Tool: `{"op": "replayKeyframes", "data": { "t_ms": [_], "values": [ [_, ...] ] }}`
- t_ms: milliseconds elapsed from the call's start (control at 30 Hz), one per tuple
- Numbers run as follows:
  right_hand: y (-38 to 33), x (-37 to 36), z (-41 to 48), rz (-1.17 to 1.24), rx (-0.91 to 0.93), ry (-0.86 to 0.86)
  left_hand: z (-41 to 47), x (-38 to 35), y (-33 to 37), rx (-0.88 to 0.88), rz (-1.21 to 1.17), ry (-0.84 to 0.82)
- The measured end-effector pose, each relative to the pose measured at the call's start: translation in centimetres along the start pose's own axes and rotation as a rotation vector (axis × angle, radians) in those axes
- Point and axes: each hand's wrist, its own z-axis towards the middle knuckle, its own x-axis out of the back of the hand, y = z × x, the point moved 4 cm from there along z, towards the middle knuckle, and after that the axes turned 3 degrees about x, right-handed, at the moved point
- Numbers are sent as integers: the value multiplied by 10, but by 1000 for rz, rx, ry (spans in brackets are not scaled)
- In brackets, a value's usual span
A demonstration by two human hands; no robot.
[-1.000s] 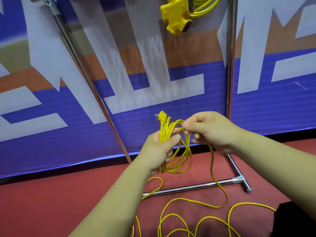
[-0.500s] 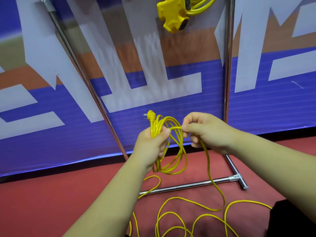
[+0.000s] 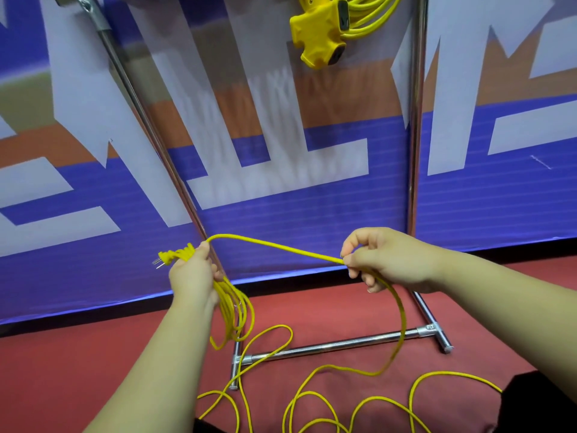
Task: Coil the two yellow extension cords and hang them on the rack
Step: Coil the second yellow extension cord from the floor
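Now the left hand (image 3: 193, 276) has its fingers curled round gathered loops of the yellow cord (image 3: 232, 307), its plug (image 3: 165, 257) poking out leftward. The right hand (image 3: 390, 260) pinches a strand running between them. Slack trails over the floor (image 3: 62, 370). A second cord (image 3: 321, 35) hangs coiled on the rack (image 3: 415, 151).

My left hand (image 3: 192, 276) grips the thin yellow extension cord (image 3: 232, 307) in hanging loops, its plug (image 3: 167, 257) pointing left. One strand runs right to my right hand's (image 3: 387, 260) pinch, and the rest sprawls over the near floor (image 3: 62, 370). The other cord (image 3: 318, 32) hangs coiled, far and high, between the chrome rack's (image 3: 415, 135) poles.
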Motion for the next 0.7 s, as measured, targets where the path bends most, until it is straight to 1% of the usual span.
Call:
{"op": "replayKeyframes", "data": {
  "t_ms": [100,167,300,400,533,700],
  "values": [
    [4,-1,0,-24,-18,-14,12,10,1,16,-24,70],
    [6,-1,-2,-41,-28,-18,14,10,-4,42,-27,57],
    [4,2,-4,-9,-44,12,7,4,-9,72,4,-35],
    [2,7,-4,79,-76,49,4,-1,-6,20,19,-89],
    [7,14,-5,94,-199,46,0,-8,3,-52,45,-178],
    [19,12,-4,43,-361,52,-12,-19,13,-47,-17,-294]
  ]
}}
